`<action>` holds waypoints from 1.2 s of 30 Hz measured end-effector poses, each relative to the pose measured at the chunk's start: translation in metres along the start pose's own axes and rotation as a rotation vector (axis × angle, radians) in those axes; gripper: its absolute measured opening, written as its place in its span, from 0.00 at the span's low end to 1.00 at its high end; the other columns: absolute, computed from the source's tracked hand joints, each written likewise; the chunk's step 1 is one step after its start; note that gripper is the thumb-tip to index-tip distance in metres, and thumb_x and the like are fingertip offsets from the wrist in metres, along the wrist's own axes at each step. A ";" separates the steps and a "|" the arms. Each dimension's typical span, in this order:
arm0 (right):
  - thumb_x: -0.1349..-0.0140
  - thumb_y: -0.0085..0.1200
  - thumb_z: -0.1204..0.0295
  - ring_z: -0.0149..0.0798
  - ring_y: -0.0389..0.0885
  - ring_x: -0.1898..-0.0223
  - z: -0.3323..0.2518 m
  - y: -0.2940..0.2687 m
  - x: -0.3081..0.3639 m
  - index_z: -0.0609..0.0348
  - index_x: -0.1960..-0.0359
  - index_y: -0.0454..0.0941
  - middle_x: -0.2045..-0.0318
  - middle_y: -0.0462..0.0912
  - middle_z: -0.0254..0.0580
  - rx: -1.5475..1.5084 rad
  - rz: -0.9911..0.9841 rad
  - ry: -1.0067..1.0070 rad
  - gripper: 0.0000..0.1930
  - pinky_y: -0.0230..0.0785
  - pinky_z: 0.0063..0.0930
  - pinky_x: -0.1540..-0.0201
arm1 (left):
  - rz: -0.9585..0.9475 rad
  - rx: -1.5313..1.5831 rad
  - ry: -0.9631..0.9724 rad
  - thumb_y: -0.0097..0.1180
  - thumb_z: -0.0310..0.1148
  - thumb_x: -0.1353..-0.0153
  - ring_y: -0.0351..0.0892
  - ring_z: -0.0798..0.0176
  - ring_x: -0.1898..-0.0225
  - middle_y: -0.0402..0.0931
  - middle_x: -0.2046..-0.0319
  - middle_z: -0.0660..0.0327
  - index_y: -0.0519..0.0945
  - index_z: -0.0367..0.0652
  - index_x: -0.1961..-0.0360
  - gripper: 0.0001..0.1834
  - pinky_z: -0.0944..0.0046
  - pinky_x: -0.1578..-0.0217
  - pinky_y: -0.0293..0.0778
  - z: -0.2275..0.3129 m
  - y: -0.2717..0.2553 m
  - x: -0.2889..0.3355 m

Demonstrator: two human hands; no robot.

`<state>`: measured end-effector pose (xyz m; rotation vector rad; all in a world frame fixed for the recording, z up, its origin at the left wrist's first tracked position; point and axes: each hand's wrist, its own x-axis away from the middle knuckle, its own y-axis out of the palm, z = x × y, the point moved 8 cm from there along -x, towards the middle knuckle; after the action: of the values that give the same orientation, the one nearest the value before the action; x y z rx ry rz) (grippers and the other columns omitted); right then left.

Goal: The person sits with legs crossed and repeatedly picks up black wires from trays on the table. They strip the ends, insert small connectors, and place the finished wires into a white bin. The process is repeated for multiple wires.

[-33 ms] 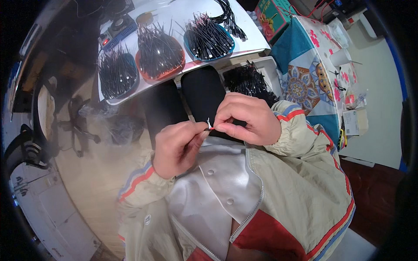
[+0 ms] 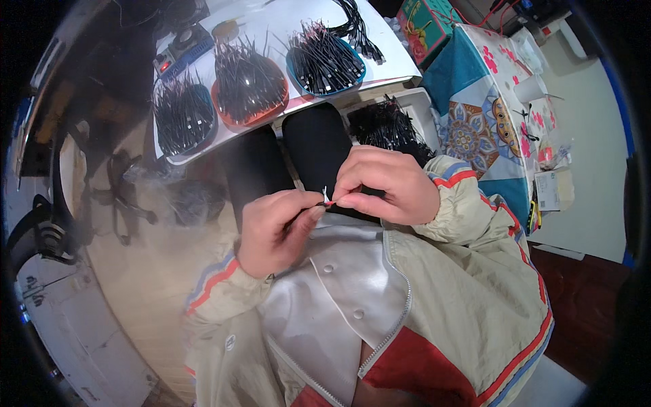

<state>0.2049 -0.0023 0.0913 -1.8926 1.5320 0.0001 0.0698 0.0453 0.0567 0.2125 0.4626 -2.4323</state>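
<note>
Both hands meet in front of my lap, fingertips nearly touching. My left hand (image 2: pixel 279 229) is closed in a pinch on the black end of a thin cable (image 2: pixel 324 203). Short white strands stick up from this end, and a bit of red wire shows beside them. The thumb and forefinger of my right hand (image 2: pixel 390 184) pinch the red wire (image 2: pixel 331 203) from the other side. Most of the cable is hidden by my fingers.
On the white table ahead stand a blue tub (image 2: pixel 327 64), a red tub (image 2: pixel 249 95) and a darker tub (image 2: pixel 186 119), each full of black cables. A white bin (image 2: pixel 424 108) of black pieces sits below. A patterned cloth (image 2: pixel 468 136) covers the right-hand table.
Both hands stay in nearly the same place. Slightly more of the red wire shows between the fingertips, and the white strands have shifted a little.
</note>
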 end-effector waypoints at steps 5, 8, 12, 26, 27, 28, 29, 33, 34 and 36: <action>0.47 0.66 0.74 0.44 0.79 0.61 -0.008 0.000 -0.007 0.61 0.56 0.81 0.62 0.81 0.42 0.078 0.021 -0.129 0.16 0.72 0.34 0.59 | -0.072 0.742 -0.251 0.57 0.24 0.37 0.73 0.69 0.75 0.80 0.70 0.57 0.80 0.30 0.62 0.06 0.68 0.75 0.69 -0.026 0.006 0.005; 0.49 0.66 0.75 0.45 0.80 0.64 -0.008 0.005 -0.010 0.60 0.57 0.81 0.64 0.81 0.40 0.068 0.052 -0.182 0.16 0.73 0.32 0.62 | -0.064 0.938 -0.249 0.56 0.25 0.36 0.72 0.70 0.76 0.79 0.70 0.56 0.80 0.29 0.63 0.08 0.69 0.74 0.69 -0.030 0.010 0.005; 0.47 0.64 0.74 0.44 0.78 0.67 -0.009 0.006 -0.011 0.60 0.65 0.79 0.68 0.79 0.39 0.128 0.102 -0.214 0.09 0.72 0.33 0.65 | -0.040 0.947 -0.223 0.57 0.26 0.36 0.70 0.71 0.77 0.75 0.75 0.60 0.78 0.30 0.62 0.07 0.71 0.75 0.67 -0.032 0.012 0.004; 0.51 0.68 0.73 0.41 0.80 0.67 -0.010 -0.006 -0.003 0.60 0.58 0.82 0.64 0.81 0.39 0.307 0.244 -0.331 0.17 0.73 0.32 0.65 | 0.013 1.371 -0.267 0.53 0.26 0.34 0.66 0.72 0.80 0.73 0.73 0.60 0.74 0.34 0.58 0.07 0.71 0.80 0.55 -0.047 0.020 0.010; 0.51 0.68 0.73 0.40 0.80 0.67 -0.012 -0.005 -0.003 0.60 0.58 0.82 0.64 0.81 0.38 0.283 0.256 -0.350 0.17 0.72 0.31 0.66 | 0.017 1.373 -0.284 0.53 0.26 0.34 0.66 0.72 0.80 0.73 0.73 0.60 0.74 0.34 0.58 0.07 0.71 0.80 0.55 -0.048 0.021 0.011; 0.51 0.68 0.73 0.40 0.80 0.67 -0.014 -0.004 -0.003 0.60 0.58 0.82 0.64 0.80 0.38 0.265 0.242 -0.370 0.17 0.72 0.31 0.66 | 0.018 1.385 -0.294 0.53 0.26 0.34 0.66 0.72 0.80 0.73 0.73 0.60 0.74 0.34 0.58 0.07 0.71 0.80 0.55 -0.047 0.022 0.011; 0.51 0.68 0.73 0.40 0.79 0.67 -0.014 -0.001 -0.004 0.61 0.58 0.82 0.64 0.80 0.38 0.248 0.216 -0.377 0.17 0.72 0.30 0.66 | 0.015 1.405 -0.297 0.52 0.26 0.34 0.66 0.72 0.79 0.73 0.72 0.60 0.75 0.34 0.58 0.07 0.71 0.80 0.55 -0.046 0.023 0.012; 0.50 0.68 0.74 0.41 0.79 0.68 -0.017 0.000 -0.008 0.61 0.62 0.82 0.66 0.80 0.38 0.204 0.226 -0.430 0.13 0.71 0.31 0.68 | -0.040 1.455 -0.321 0.52 0.25 0.34 0.66 0.71 0.80 0.73 0.74 0.59 0.75 0.33 0.58 0.07 0.70 0.81 0.56 -0.043 0.028 0.012; 0.50 0.67 0.74 0.41 0.79 0.69 -0.015 0.001 -0.010 0.61 0.63 0.81 0.67 0.80 0.38 0.190 0.216 -0.405 0.12 0.70 0.30 0.69 | -0.038 1.445 -0.324 0.53 0.25 0.35 0.66 0.72 0.80 0.73 0.74 0.59 0.75 0.33 0.58 0.07 0.70 0.80 0.56 -0.043 0.028 0.011; 0.49 0.67 0.74 0.42 0.78 0.70 -0.015 0.002 -0.012 0.61 0.66 0.80 0.68 0.79 0.39 0.165 0.207 -0.369 0.10 0.69 0.30 0.69 | -0.058 1.452 -0.315 0.53 0.25 0.35 0.65 0.72 0.81 0.73 0.75 0.59 0.75 0.32 0.58 0.08 0.70 0.80 0.56 -0.040 0.029 0.010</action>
<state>0.1931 0.0000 0.1063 -1.4997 1.4158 0.2915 0.0818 0.0336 0.0092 0.3810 -1.4845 -2.3075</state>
